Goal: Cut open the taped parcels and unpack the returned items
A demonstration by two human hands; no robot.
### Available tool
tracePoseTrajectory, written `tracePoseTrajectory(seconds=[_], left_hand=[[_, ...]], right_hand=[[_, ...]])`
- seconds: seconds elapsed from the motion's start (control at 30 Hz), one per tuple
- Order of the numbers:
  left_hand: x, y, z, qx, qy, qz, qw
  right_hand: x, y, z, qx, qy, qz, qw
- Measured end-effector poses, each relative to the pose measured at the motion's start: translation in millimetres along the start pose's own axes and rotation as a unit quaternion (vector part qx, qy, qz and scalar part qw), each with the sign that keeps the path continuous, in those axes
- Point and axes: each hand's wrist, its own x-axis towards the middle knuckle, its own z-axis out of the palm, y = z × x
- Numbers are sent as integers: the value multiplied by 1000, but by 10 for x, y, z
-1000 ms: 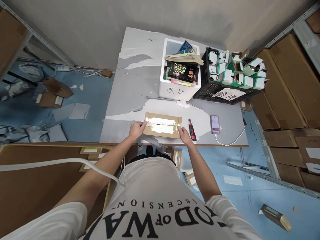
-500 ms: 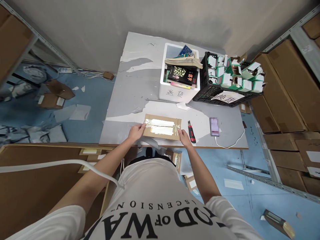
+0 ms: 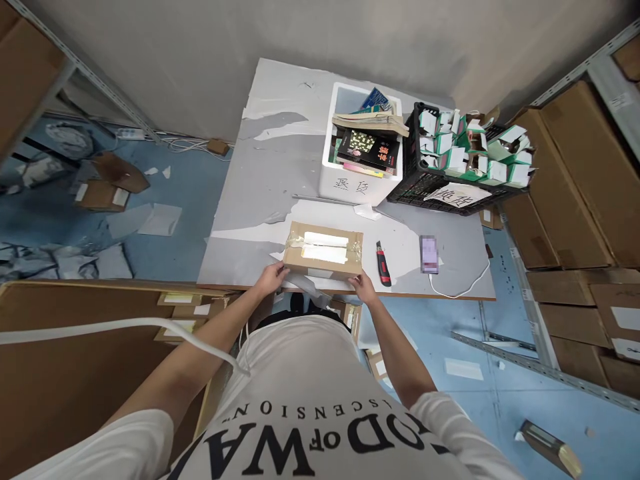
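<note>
A taped cardboard box [image 3: 324, 265] with white labels and shiny clear tape lies at the front edge of the table [image 3: 260, 187]. My left hand [image 3: 273, 277] grips its near left corner, fingers closed at the edge. At the near right corner, my right hand [image 3: 363, 287] pinches the box in the same way. The box's near side shows, tilted slightly towards me. Right of the box lies a red and black box cutter [image 3: 383, 264], touched by neither hand. Farther right is a phone [image 3: 429, 254] on a white cable.
Behind the box stand a white foam box [image 3: 357, 192] of books and a black crate [image 3: 425, 183] packed with small green-and-white boxes. A big open carton [image 3: 100, 373] is at my left. Shelves with cartons [image 3: 565, 200] rise on the right. A white cable [image 3: 125, 325] crosses my left arm.
The box has tipped so that its near side now shows. Both hands have slid down from its left and right ends to the near lower corners.
</note>
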Motion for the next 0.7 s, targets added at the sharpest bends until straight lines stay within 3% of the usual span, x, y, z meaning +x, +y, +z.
tracePoseTrajectory(seconds=[0.17,0.33,0.6,0.7], left_hand=[[77,307,-132,40,66,19,997],[257,524,-192,114,116,-52,985],[524,583,-241,133,105,-92,981],[574,519,-238,106,112,-98,983]], right_hand=[[91,-316,-105,-56,16,-6,998],[230,-480,-138,-196,43,34,979],[517,-549,-135,-201,35,96,974],[550,-512,-134,-184,42,80,979]])
